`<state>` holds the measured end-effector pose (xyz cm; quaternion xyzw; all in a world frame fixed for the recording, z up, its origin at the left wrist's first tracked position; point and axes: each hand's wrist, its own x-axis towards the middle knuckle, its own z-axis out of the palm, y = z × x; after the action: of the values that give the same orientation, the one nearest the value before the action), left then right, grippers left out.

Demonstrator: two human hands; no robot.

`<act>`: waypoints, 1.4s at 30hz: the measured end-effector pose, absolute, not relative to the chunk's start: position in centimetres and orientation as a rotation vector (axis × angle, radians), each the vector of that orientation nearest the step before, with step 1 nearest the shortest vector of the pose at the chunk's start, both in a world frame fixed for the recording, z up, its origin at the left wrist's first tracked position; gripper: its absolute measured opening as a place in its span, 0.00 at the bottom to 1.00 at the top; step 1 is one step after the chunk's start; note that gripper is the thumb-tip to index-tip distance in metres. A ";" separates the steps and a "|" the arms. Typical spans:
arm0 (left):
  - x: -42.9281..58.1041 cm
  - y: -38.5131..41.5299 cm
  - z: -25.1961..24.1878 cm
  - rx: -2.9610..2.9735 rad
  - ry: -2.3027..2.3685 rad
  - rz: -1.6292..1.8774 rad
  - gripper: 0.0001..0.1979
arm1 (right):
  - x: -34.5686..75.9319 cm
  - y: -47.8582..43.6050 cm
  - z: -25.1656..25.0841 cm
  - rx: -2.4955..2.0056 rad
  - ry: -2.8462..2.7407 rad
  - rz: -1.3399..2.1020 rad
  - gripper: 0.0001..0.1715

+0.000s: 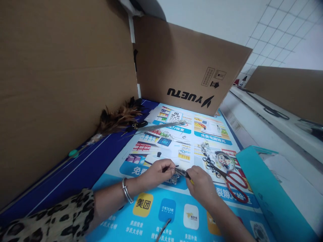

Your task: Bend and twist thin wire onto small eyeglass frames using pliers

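Note:
My left hand [157,173] is closed in a pinch on a small wire piece [176,171] just above the printed blue poster [151,211] that covers the table. My right hand [200,185] is closed around small pliers [185,173] with a yellow handle, their tip meeting the wire between the two hands. A little pile of small metal pieces [173,180] lies under the hands. Red-handled scissors [233,183] lie just right of my right hand. A bundle of thin straight wires [161,127] rests further back on the poster.
Tall cardboard walls [63,84] close off the left and back, one printed YUETU [191,97]. A feather duster [113,121] lies along the left wall. Small black rings [210,163] are scattered near the scissors. A teal box flap [267,195] stands at the right.

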<state>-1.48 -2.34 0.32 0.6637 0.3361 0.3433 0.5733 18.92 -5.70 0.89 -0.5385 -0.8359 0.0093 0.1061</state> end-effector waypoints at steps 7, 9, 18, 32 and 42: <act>-1.4 -2.5 0.6 1.577 0.839 0.803 0.05 | 18.7 -6.0 1.0 -1.599 -2.447 0.120 0.04; -1.4 -2.5 0.6 1.583 0.838 0.815 0.05 | 18.7 -6.0 1.0 -1.582 -2.441 0.182 0.05; -1.4 -2.5 0.6 1.594 0.806 0.814 0.06 | 18.9 -5.7 1.5 -1.512 -2.465 0.153 0.03; -1.3 -2.6 0.9 1.622 0.828 0.807 0.06 | 18.9 -5.8 1.2 -1.571 -2.450 0.153 0.04; -1.3 -2.6 0.7 1.585 0.807 0.840 0.07 | 18.9 -5.4 1.2 -1.448 -2.354 0.491 0.09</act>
<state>-1.29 -2.64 0.69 0.6709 0.3417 0.3553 0.5540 18.92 -5.44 1.19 -0.5087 -0.8268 0.1725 0.1667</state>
